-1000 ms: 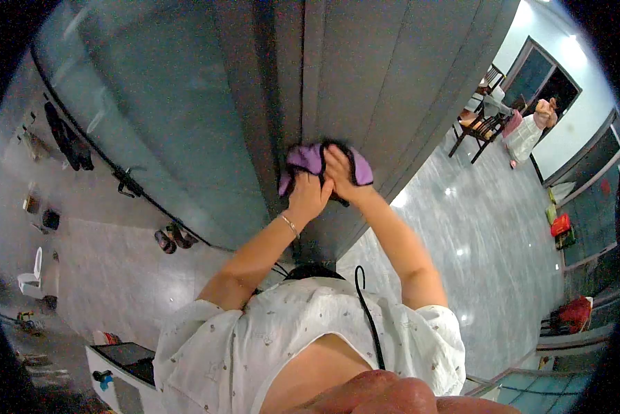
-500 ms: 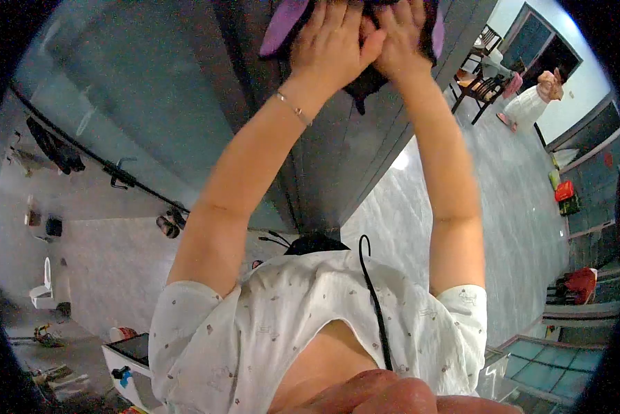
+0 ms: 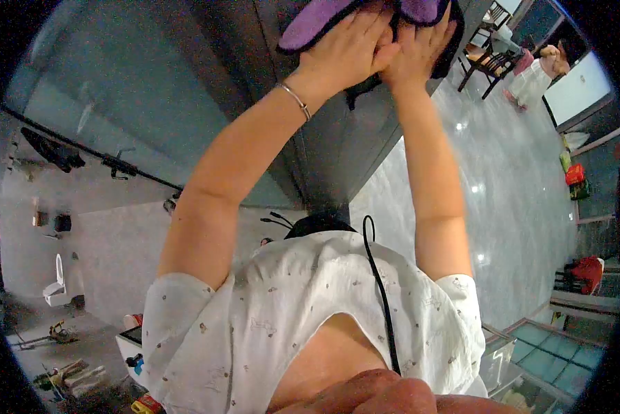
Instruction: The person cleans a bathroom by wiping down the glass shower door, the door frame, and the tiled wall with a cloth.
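Note:
A purple cleaning cloth [image 3: 320,26] with black edging is bunched at the top of the view, against a dark grey panel. My left hand [image 3: 348,50], a thin bracelet at its wrist, grips the cloth from the left. Close beside it, my right hand [image 3: 420,55] holds the cloth's right part, with a purple fold over some fingertips. The two thumbs nearly meet in the middle. Part of the cloth's dark underside hangs below the hands.
A glass door with a handle [image 3: 120,164] stands left, with a toilet [image 3: 58,286] beyond. At the upper right are a wooden chair [image 3: 489,65] and another person [image 3: 537,76]. A black cable [image 3: 379,297] hangs over my shirt. Glossy floor [image 3: 489,200] spreads to the right.
Both hands and the cloth have shifted slightly right, and more purple now shows above the left hand and over the right fingertips. The whole view has tilted a little.

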The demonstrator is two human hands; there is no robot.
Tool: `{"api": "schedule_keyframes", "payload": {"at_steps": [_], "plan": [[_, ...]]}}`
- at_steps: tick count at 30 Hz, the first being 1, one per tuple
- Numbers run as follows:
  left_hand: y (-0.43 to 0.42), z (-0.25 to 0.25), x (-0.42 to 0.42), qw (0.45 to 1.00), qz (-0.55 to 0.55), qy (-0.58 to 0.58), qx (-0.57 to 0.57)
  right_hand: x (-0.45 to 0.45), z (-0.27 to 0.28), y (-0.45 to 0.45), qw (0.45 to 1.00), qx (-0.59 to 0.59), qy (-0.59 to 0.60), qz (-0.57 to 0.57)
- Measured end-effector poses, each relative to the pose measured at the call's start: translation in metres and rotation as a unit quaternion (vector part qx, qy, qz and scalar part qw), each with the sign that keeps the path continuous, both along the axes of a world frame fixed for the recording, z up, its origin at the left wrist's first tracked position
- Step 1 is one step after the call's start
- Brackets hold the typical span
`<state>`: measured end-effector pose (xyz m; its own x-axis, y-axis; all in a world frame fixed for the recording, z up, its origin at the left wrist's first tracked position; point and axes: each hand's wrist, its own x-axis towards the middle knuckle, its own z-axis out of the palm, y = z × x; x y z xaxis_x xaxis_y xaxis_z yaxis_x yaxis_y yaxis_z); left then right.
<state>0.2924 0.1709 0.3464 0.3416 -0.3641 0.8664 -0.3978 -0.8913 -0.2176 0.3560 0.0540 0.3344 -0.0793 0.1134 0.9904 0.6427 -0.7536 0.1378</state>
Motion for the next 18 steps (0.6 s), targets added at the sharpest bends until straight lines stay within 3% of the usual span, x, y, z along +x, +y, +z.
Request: {"api": "schedule_keyframes", "payload": {"at_steps": [1, 3, 5, 7, 9, 11, 14, 18], "plan": [[0.003, -0.016, 0.006, 0.995, -0.075, 0.065, -0.034, 0.005, -0.018, 0.0, 0.999, 0.004, 0.034, 0.023], [0.0, -0.033, -0.004, 0.997, -0.061, 0.033, -0.034, 0.001, -0.042, 0.001, 0.997, -0.005, 0.072, 0.028], [0.002, -0.053, -0.008, 0.975, -0.105, 0.181, -0.076, -0.006, -0.069, 0.002, 0.991, -0.002, 0.122, 0.053], [0.006, -0.089, -0.005, 0.976, -0.138, 0.142, -0.087, -0.007, -0.106, 0.005, 0.988, -0.004, 0.149, 0.044], [0.011, -0.117, -0.011, 0.925, -0.153, 0.321, -0.132, -0.01, -0.137, 0.005, 0.959, 0.001, 0.265, 0.096], [0.012, -0.148, -0.013, 0.912, -0.146, 0.354, -0.146, -0.001, -0.19, 0.009, 0.949, 0.017, 0.299, 0.096], [0.019, -0.201, -0.016, 0.885, -0.169, 0.393, -0.183, -0.014, -0.212, -0.001, 0.944, -0.053, 0.299, 0.128], [0.022, -0.216, -0.031, 0.87, -0.167, 0.423, -0.189, -0.02, -0.253, -0.01, 0.942, -0.142, 0.286, 0.105]]}}
